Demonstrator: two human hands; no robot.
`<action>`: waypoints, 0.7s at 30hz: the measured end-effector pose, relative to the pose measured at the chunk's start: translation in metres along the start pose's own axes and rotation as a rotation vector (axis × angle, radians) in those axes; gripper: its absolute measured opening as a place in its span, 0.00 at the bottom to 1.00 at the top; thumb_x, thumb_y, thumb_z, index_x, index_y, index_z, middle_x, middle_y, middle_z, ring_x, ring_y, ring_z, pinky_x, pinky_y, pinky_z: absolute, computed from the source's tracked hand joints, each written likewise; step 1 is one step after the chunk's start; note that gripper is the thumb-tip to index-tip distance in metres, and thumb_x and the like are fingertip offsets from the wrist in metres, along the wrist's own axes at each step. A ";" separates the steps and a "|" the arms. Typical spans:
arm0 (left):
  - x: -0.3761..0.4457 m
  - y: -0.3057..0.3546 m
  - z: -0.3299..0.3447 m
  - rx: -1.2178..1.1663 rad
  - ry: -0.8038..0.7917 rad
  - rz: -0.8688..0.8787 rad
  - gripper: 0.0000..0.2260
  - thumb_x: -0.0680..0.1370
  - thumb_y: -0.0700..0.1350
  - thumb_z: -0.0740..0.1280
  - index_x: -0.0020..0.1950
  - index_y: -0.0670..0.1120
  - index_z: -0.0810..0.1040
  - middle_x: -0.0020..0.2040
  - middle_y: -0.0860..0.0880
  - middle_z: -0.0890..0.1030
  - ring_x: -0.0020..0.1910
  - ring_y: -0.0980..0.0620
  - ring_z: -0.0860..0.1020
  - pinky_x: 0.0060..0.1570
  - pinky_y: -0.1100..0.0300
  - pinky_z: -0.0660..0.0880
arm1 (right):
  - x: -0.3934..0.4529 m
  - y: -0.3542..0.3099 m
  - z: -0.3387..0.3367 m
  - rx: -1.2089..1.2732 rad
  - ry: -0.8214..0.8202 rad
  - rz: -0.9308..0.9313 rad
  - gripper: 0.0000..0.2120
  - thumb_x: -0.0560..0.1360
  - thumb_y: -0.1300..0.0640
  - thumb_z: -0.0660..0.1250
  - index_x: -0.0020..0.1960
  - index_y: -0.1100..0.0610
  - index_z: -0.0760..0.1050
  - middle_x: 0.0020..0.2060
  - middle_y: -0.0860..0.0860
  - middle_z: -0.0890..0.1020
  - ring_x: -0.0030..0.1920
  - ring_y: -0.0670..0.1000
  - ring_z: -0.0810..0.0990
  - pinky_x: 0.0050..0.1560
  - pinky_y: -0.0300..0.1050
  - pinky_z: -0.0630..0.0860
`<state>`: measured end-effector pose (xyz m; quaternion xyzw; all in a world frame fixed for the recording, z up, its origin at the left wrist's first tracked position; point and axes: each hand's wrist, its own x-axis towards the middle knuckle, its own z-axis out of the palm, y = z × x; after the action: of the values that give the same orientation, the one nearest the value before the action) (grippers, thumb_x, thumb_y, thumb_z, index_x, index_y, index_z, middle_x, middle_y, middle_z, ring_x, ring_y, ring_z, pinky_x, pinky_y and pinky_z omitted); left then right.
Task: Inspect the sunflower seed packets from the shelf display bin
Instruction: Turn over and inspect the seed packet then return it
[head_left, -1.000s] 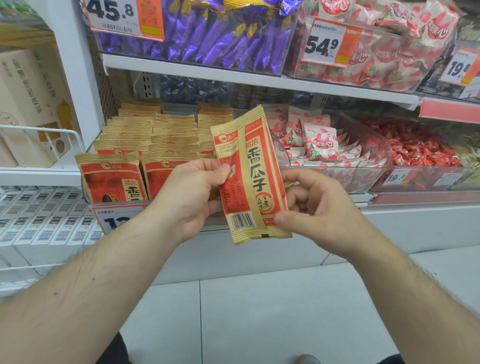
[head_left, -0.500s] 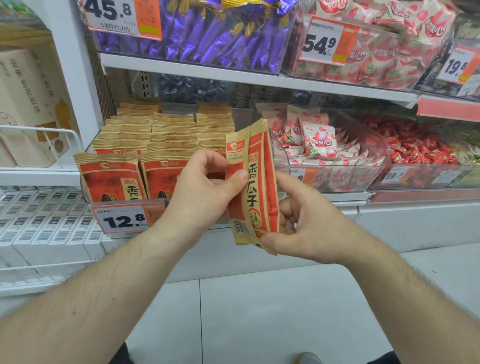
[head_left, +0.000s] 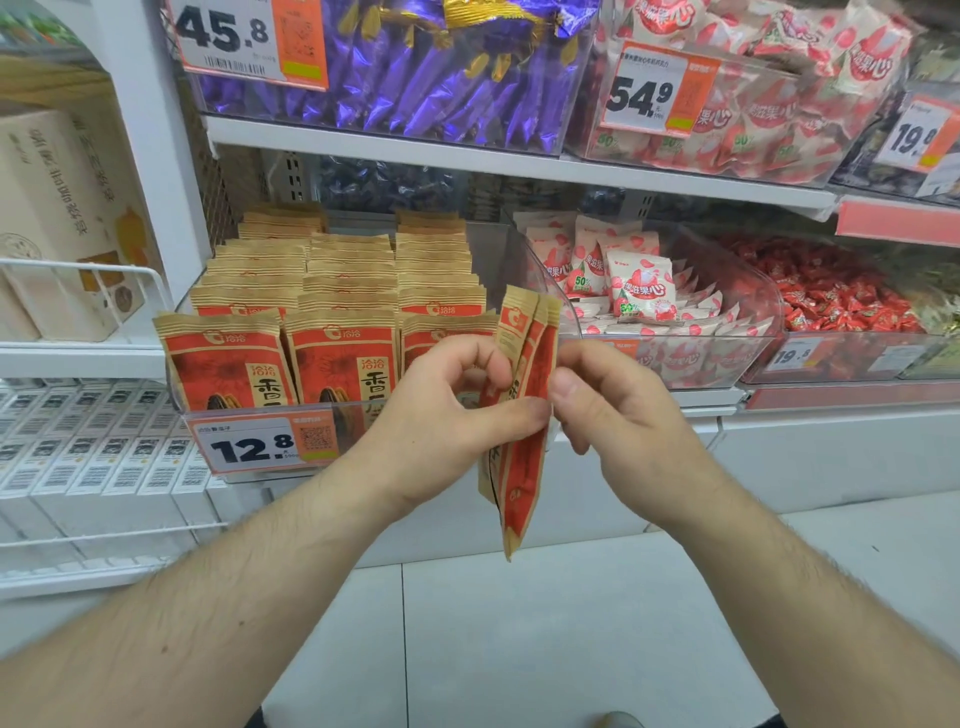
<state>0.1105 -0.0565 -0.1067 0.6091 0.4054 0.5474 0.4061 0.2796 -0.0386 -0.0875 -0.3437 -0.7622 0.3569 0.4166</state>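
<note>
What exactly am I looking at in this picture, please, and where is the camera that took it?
No machine here: a person wears a wide-angle camera on the head, looking down at their own bare arms in a shop aisle. The left hand and right hand together pinch a few sunflower seed packets, held edge-on. Behind them, the clear display bin holds rows of the same packets above a 12.8 price tag. Beside it, another bin holds strawberry-printed sweets.

The left grip (head_left: 441, 415) pinches sunflower seed packets (head_left: 524, 415) between thumb and fingers, held nearly edge-on. The right grip (head_left: 618, 415), fingers curled, touches their far side. Behind both grips, the display bin (head_left: 182, 410) holds upright rows of matching packets.
</note>
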 end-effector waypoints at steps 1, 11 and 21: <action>0.000 0.000 0.001 -0.005 -0.016 0.007 0.19 0.63 0.54 0.74 0.42 0.43 0.73 0.46 0.49 0.81 0.46 0.50 0.78 0.45 0.52 0.77 | 0.001 0.000 0.001 -0.005 0.015 -0.004 0.19 0.71 0.39 0.61 0.47 0.53 0.78 0.32 0.39 0.75 0.33 0.42 0.71 0.38 0.39 0.69; -0.001 0.009 0.006 -0.288 -0.072 -0.181 0.08 0.69 0.44 0.68 0.43 0.43 0.72 0.31 0.51 0.78 0.29 0.54 0.76 0.31 0.63 0.72 | 0.004 -0.001 0.004 0.055 0.053 0.040 0.13 0.74 0.51 0.62 0.32 0.43 0.76 0.28 0.43 0.73 0.29 0.45 0.71 0.33 0.38 0.71; -0.002 0.010 0.009 -0.364 -0.093 -0.260 0.05 0.70 0.47 0.65 0.36 0.50 0.71 0.33 0.47 0.76 0.29 0.49 0.75 0.37 0.52 0.67 | 0.005 0.002 0.004 0.075 0.060 0.087 0.09 0.73 0.51 0.62 0.36 0.52 0.76 0.25 0.43 0.76 0.29 0.44 0.74 0.33 0.35 0.73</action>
<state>0.1200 -0.0622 -0.0985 0.4931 0.3559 0.5261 0.5945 0.2748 -0.0344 -0.0890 -0.3712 -0.7198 0.3927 0.4359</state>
